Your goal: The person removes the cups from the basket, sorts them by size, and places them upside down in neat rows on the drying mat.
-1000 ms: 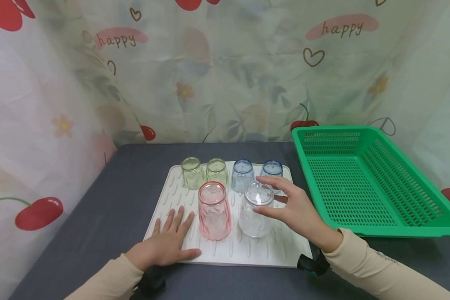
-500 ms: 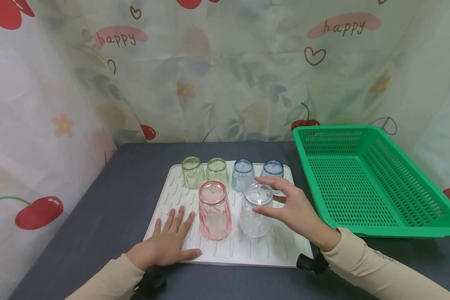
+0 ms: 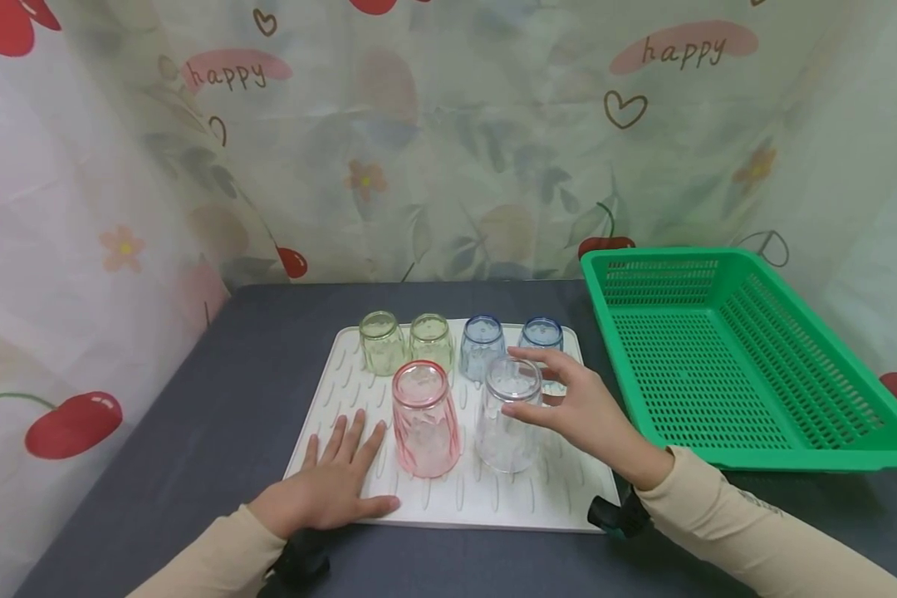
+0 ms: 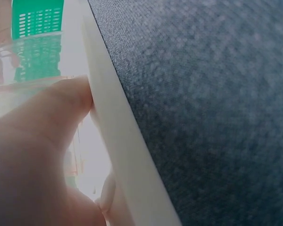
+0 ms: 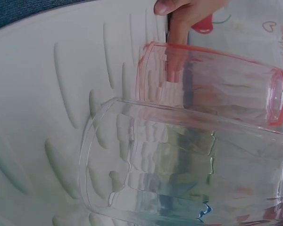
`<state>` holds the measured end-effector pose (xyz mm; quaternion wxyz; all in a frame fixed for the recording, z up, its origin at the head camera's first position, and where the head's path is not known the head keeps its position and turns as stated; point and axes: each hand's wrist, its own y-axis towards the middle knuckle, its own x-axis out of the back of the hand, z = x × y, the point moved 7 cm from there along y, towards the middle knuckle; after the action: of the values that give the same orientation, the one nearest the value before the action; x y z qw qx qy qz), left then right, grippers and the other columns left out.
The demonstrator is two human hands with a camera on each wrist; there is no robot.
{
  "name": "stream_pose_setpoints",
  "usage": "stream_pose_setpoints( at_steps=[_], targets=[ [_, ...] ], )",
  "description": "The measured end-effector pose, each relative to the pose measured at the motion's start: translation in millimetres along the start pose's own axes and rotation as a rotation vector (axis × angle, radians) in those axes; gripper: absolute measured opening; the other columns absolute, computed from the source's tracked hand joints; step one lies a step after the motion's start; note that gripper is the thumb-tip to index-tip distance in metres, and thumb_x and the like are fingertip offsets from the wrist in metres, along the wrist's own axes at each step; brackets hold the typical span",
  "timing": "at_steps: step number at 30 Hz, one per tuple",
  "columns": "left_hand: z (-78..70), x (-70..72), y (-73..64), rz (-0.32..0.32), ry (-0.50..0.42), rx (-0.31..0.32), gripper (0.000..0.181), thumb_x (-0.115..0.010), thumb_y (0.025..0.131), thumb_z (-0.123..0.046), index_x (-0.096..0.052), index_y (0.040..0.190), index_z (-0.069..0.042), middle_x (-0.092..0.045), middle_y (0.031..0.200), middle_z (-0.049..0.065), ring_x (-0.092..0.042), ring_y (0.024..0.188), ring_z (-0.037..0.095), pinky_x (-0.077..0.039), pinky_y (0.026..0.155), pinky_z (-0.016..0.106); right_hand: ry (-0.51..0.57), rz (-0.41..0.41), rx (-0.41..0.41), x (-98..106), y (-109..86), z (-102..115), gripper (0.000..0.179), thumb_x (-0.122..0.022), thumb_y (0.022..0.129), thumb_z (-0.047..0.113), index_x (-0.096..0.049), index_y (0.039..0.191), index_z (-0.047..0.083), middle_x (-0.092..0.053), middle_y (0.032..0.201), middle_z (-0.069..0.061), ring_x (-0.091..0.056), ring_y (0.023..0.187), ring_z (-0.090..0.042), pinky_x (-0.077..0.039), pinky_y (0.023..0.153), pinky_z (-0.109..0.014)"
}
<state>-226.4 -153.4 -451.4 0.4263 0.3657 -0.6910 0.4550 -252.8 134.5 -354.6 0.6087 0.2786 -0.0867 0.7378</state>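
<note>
In the head view, my left hand [image 3: 329, 482] rests flat with spread fingers on the white ridged drying mat [image 3: 568, 507], at its front left. In the left wrist view, the thumb [image 4: 61, 103] lies at the mat's edge. My right hand [image 3: 579, 407] holds a tall clear glass [image 3: 508, 440] near its upturned base, thumb in front and fingers behind. That glass stands mouth down on the mat, also seen close up in the right wrist view. Between the hands is a tall pink glass [image 3: 426, 432], also upside down.
Along the mat's back stand two short green glasses [image 3: 384, 349] and two short blue glasses [image 3: 483, 353], all inverted. The green plastic basket [image 3: 706, 459] sits to the right on the dark table [image 3: 194, 432]. A patterned curtain [image 3: 448, 166] hangs behind.
My right hand has risen slightly and its wrist has shifted a little left, still around the clear glass. The left hand stays in place on the mat.
</note>
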Motion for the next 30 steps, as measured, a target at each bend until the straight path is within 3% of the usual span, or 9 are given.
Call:
stream_pose_setpoints(
  at_steps=[8,17,30],
  targets=[
    [-3.2,2.9,-1.3,-0.007,0.010,0.001,0.109,-0.055,0.078,-0.076,-0.014,0.156,-0.011,0.002,0.161,0.022,0.004,0.147,0.046,0.001,0.107,0.073,0.017,0.017,-0.025,-0.5,1.1,-0.5,0.068,-0.085,0.074,0.034,-0.055,0.134,0.023,-0.051,0.141,-0.002,-0.054,0.120,-0.038,-0.057,0.083,-0.040],
    [-2.4,2.3,-1.0,0.018,-0.003,0.004,0.112,-0.052,0.077,-0.080,-0.011,0.156,-0.012,0.005,0.162,0.020,0.007,0.147,0.045,0.004,0.108,0.072,0.008,0.035,-0.038,-1.5,1.6,-0.6,0.071,-0.086,0.072,0.032,-0.053,0.134,0.023,-0.049,0.142,-0.004,-0.057,0.117,-0.037,-0.058,0.070,-0.033],
    [2.4,-2.7,2.3,0.024,0.005,0.013,0.115,-0.049,0.074,-0.084,-0.008,0.157,-0.016,0.009,0.162,0.017,0.011,0.147,0.041,0.006,0.109,0.069,-0.053,0.054,-0.049,-5.1,3.8,-4.0,0.076,-0.088,0.070,0.031,-0.049,0.135,0.025,-0.047,0.144,-0.006,-0.057,0.116,-0.042,-0.058,0.071,-0.038]
  ],
)
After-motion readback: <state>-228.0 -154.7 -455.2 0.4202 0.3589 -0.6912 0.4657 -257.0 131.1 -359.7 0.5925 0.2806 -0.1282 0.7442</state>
